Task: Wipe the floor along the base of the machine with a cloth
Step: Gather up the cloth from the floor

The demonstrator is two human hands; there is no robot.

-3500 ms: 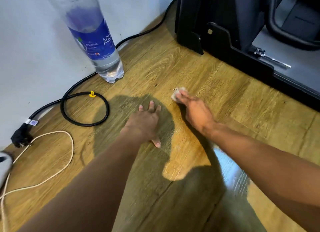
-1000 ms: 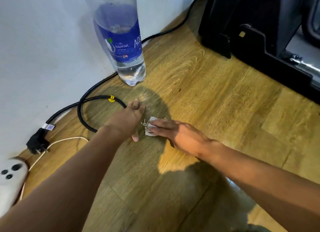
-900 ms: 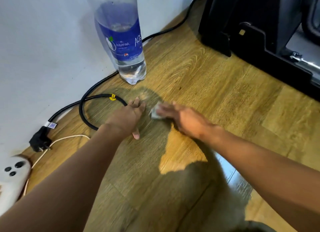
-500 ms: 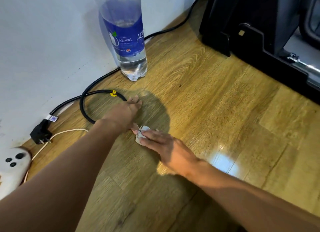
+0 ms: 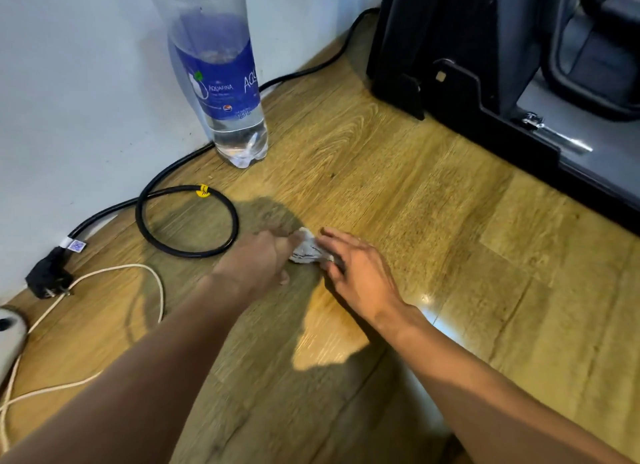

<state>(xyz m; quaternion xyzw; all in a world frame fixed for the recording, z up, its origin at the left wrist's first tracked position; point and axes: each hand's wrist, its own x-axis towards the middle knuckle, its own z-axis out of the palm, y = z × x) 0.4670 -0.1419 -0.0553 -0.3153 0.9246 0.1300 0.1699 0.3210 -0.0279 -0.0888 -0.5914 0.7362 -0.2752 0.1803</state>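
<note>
A small crumpled white cloth (image 5: 306,248) lies on the wooden floor (image 5: 398,193), well to the left of the black machine base (image 5: 485,124). My right hand (image 5: 360,273) rests on the cloth's right side with fingers spread, pressing it down onto the floor. My left hand (image 5: 259,259) lies flat on the floor just left of the cloth, its fingertips touching the cloth's edge. Part of the cloth is hidden under my right fingers.
A large water bottle (image 5: 221,79) stands by the white wall. A looped black cable (image 5: 188,221) with a plug (image 5: 48,276) and a white cord (image 5: 114,273) lie to the left. The machine's metal latch (image 5: 550,134) sticks out at the right.
My right hand has slid the cloth forward and slightly right, away from me. My left hand stays planted on the floor beside it.
</note>
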